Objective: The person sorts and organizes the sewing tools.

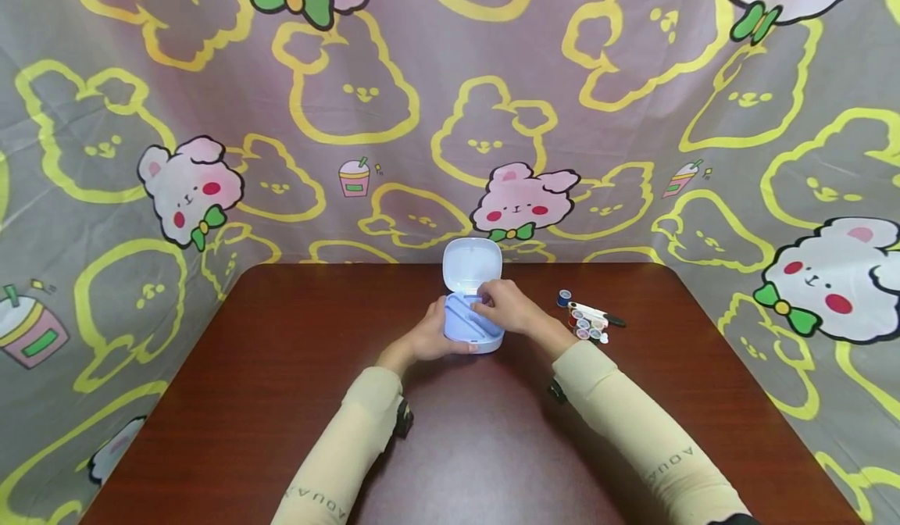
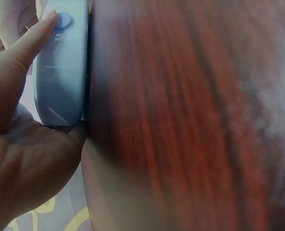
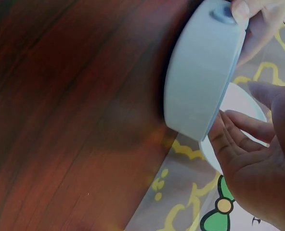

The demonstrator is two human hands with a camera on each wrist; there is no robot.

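A light-blue plastic storage case (image 1: pixel 469 330) sits on the table, its rounded lid (image 1: pixel 473 264) raised at the back. Diagonal ridges divide its inside. My left hand (image 1: pixel 430 333) grips the left side of the case, with the thumb at the round front button (image 2: pixel 63 20). Over the right part of the open case is my right hand (image 1: pixel 512 305), its fingers reaching down inside the rim. In the right wrist view, the right thumb stands apart from the fingers (image 3: pixel 234 132), and no object shows between them. The case wall hides the fingertips.
Right of the case lie several small thread spools (image 1: pixel 582 325) and a white stick-shaped tool with a black end (image 1: pixel 598 314). A blue spool (image 1: pixel 565 298) stands just behind them. Patterned cloth (image 1: pixel 394 220) hangs along the table's (image 1: pixel 316 306) back and sides.
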